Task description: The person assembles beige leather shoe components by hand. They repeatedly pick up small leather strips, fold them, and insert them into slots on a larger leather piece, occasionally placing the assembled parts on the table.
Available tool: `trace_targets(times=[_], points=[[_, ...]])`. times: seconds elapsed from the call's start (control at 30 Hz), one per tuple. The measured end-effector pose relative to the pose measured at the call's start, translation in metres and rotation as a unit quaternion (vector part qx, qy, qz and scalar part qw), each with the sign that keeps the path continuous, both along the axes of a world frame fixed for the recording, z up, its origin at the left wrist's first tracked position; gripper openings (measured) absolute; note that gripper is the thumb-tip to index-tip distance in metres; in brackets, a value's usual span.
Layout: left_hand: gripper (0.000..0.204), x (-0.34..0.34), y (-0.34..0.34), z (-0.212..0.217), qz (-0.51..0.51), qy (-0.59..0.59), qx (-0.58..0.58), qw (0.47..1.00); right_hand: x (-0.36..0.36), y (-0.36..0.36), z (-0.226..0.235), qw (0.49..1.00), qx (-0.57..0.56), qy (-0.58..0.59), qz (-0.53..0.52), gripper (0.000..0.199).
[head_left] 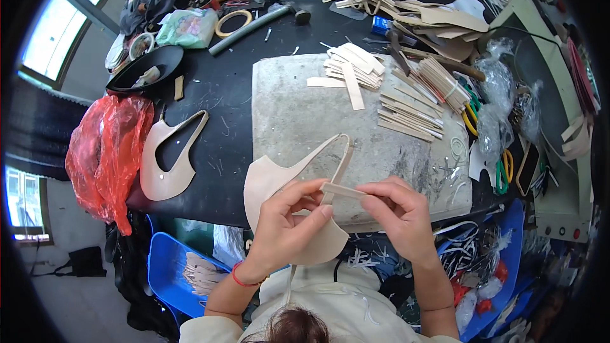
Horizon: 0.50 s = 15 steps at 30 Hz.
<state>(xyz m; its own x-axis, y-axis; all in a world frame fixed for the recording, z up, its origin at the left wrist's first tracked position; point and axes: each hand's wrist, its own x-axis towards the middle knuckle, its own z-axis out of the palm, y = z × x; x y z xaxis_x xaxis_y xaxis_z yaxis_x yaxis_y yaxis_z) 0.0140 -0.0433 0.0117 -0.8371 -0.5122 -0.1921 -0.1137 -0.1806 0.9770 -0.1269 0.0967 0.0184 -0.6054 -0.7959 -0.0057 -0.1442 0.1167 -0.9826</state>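
Note:
My left hand (283,225) is closed on a beige leather shoe upper (262,179) with a long strap loop, held above the near edge of the worn grey board (286,101). A short narrow beige strip (344,191) crosses the upper's strap. Its left end lies at my left fingertips, and its right end is pinched between the thumb and fingers of my right hand (401,213). A similar beige upper (166,182) lies flat on the black table to the left. My fingers hide part of where strip and strap meet.
Several beige strips (406,121) and wider tabs (352,73) lie on the board. A hammer (254,28) and a red plastic bag (108,155) are on the left. Leather pieces (438,19) are piled far right. Blue bins (175,279) sit below the table edge.

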Motion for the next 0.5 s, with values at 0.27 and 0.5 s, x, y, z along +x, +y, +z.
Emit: trace_targets(times=[0.27, 0.5], points=[[0.039, -0.008, 0.010, 0.005, 0.004, 0.018, 0.043, 0.999, 0.003, -0.009, -0.007, 0.997, -0.014, -0.075, 0.012, 0.015], [0.038, 0.001, 0.008, 0.001, 0.005, 0.010, 0.030, 0.999, 0.011, -0.013, -0.014, 0.996, -0.005, -0.084, 0.008, 0.010]])
